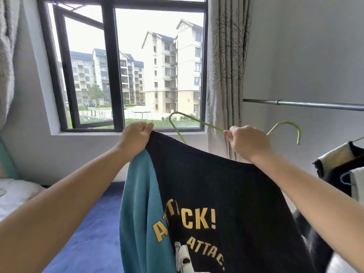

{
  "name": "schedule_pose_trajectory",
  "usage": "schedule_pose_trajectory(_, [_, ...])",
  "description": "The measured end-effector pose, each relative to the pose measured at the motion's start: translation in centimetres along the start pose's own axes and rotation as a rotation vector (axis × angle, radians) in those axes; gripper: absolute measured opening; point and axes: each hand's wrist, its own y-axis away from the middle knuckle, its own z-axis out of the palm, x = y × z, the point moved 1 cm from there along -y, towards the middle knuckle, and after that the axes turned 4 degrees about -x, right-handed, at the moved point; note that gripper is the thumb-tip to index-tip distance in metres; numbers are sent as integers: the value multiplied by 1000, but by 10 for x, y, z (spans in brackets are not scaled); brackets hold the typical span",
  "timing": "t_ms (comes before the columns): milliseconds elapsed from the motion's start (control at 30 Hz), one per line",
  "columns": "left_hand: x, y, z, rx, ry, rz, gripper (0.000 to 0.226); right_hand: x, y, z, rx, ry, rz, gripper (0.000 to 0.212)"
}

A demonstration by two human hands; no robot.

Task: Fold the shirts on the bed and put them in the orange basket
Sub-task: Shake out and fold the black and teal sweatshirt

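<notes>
A dark navy shirt [216, 190] with a teal sleeve and yellow "ATTACK!" lettering hangs spread in front of me. My left hand [136, 137] grips its upper left edge in a fist. My right hand [249, 141] grips a green wire hanger [192, 120], and the shirt's top edge runs up to that wrist. The hanger's hook curves out to the right of that hand, and its looped end sticks out to the left above the shirt. The orange basket is not in view.
A metal clothes rail [307, 104] crosses the right side, with dark and white garments [342, 164] on hangers below it. A blue bed cover [90, 229] lies below left, a white pillow [15, 194] at far left. A window and curtain [226, 75] stand ahead.
</notes>
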Motion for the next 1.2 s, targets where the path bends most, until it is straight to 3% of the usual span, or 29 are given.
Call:
schedule_pose_trajectory(133, [13, -1, 14, 0, 476, -346, 42, -16, -5, 13, -167, -204, 233, 32])
schedule_pose_trajectory(200, [19, -5, 19, 81, 648, -500, 35, -16, -15, 14, -247, -417, 397, 27])
schedule_pose_trajectory(267, [20, -8, 21, 203, 719, -538, 33, -16, -25, 14, -302, -715, 571, 24])
schedule_pose_trajectory(467, [3, -16, 8, 498, 313, -421, 40, -4, -32, 13, -121, -1102, 832, 20])
schedule_pose_trajectory(600, [-16, -14, 3, 515, 174, -385, 41, 12, -24, 36, 27, -1284, 976, 20])
schedule_pose_trajectory(733, [-34, -4, 19, 352, 168, -335, 35, 30, -12, 76, 195, -1317, 1111, 31])
schedule_pose_trajectory(867, [-59, 17, 51, 143, 234, -465, 39, 46, 10, 134, 251, -1229, 1298, 33])
schedule_pose_trajectory(1067, [-93, 46, 84, -105, 471, -595, 43, 28, 95, 223, -80, -1070, 1492, 29])
schedule_pose_trajectory(1200, [-86, 68, 114, -288, 606, -596, 40, 3, 151, 242, -361, -1114, 1473, 40])
